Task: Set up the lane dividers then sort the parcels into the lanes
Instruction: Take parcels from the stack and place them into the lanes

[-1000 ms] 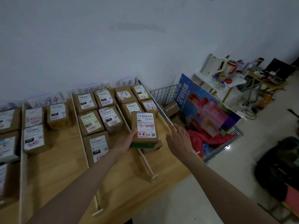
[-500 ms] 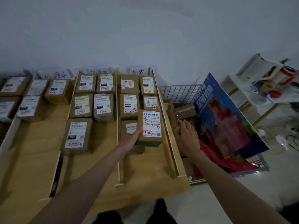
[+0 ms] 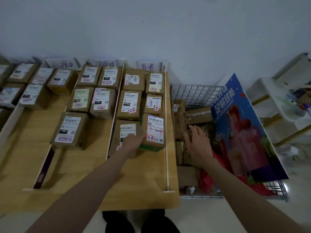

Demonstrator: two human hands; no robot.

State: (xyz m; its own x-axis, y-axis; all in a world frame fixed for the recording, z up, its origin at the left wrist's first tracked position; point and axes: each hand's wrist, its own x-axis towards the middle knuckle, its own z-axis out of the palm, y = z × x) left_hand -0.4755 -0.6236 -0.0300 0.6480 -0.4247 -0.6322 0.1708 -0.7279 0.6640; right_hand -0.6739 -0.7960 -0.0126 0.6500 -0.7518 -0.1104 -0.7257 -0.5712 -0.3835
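Left hand (image 3: 133,142) grips a labelled parcel (image 3: 154,132) in the lane along the desk's (image 3: 143,195) right edge, against the white divider (image 3: 166,132); right hand (image 3: 197,143), fingers loosely spread and holding nothing, reaches into the wire basket (image 3: 195,95).

We take this for a small parcel-sorting room. A light wooden bench (image 3: 143,195) stands against a plain white wall (image 3: 168,31), split into lanes by thin white divider strips (image 3: 166,132). Brown cardboard parcels with printed shipping labels (image 3: 130,105) fill the lanes under handwritten paper signs (image 3: 148,66). A wire mesh basket (image 3: 195,95) beside the bench holds more.
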